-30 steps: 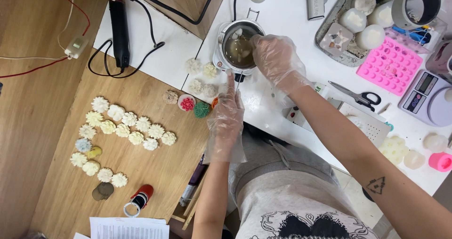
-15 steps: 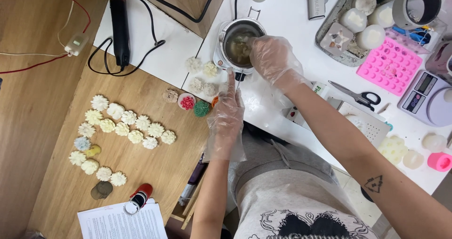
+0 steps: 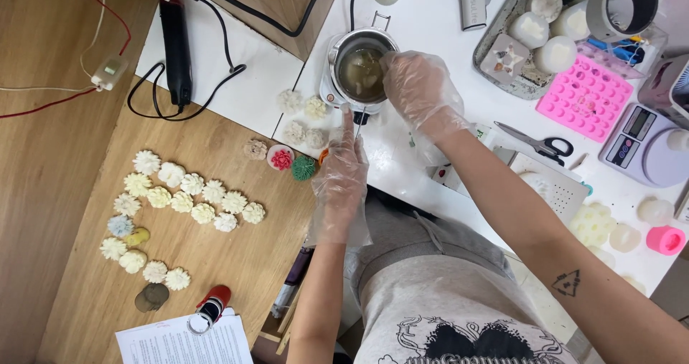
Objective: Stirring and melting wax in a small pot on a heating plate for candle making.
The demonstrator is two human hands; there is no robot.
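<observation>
At the rim of the small metal melting pot (image 3: pixel 361 68), our right hand (image 3: pixel 418 91), in a thin clear glove, sits w/ fingers curled down over the pot's near edge; we can't tell if it grips anything, fingertips are hidden by the glove & rim. The pot holds a cloudy yellowish liquid and stands on the white tabletop (image 3: pixel 423 30). Just below it our left hand (image 3: pixel 341 174), gloved too, lies mostly flat and open, index finger stretched toward the pot's front, next to a thin stick (image 3: pixel 358 124) that juts from under the pot; touching or not, can't tell. Left of that hand we see a red flower shape (image 3: pixel 280 158) and a green one (image 3: pixel 303 167), w/ a few pale ones just above them. Further left, on the wooden board (image 3: pixel 237 256), rows of cream flower-shaped pieces (image 3: pixel 190 199). Right of the right hand: scissors (image 3: pixel 538 142), a pink silicone mould (image 3: pixel 585 98), a small digital scale (image 3: pixel 642 145).
</observation>
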